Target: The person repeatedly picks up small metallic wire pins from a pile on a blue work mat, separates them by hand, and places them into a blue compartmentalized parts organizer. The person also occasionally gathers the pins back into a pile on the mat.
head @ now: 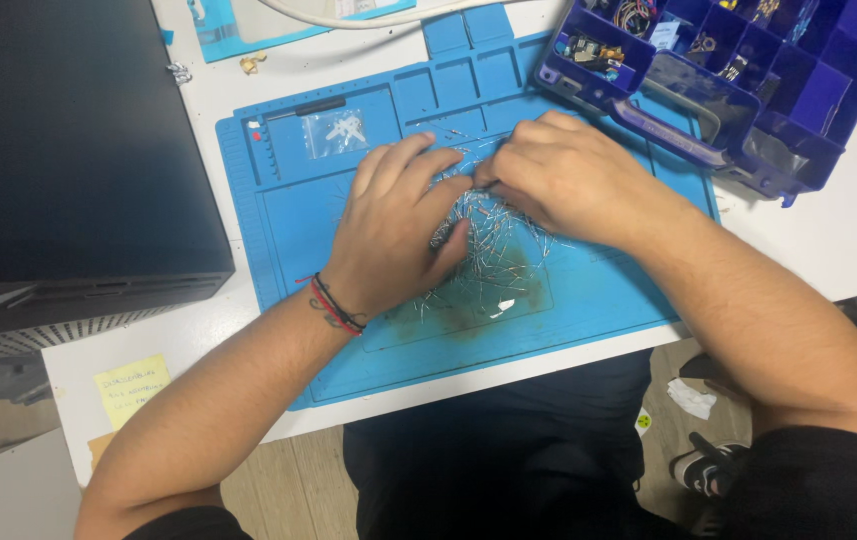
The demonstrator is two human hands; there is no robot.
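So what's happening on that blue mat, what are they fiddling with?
A person is sorting through a pile of thin metal wire pieces on a blue work mat. Both hands are in the pile: the left hand rests flat over it, and the right hand seems to pinch some pieces. A purple parts organizer sits open at the mat's corner, and a small clear bag lies on the mat.

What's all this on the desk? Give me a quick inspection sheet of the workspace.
Surface: white table with a blue work mat, stained brown near the middle.
Job's things: pile of thin metal wire pieces on the mat.
Clutter: purple compartment box, small clear bag, yellow sticky note, black case.
Hands: left hand and right hand rest on the pile, fingers curled.
Cables: white cable at the top edge.
Surroundings: wooden floor, a shoe.
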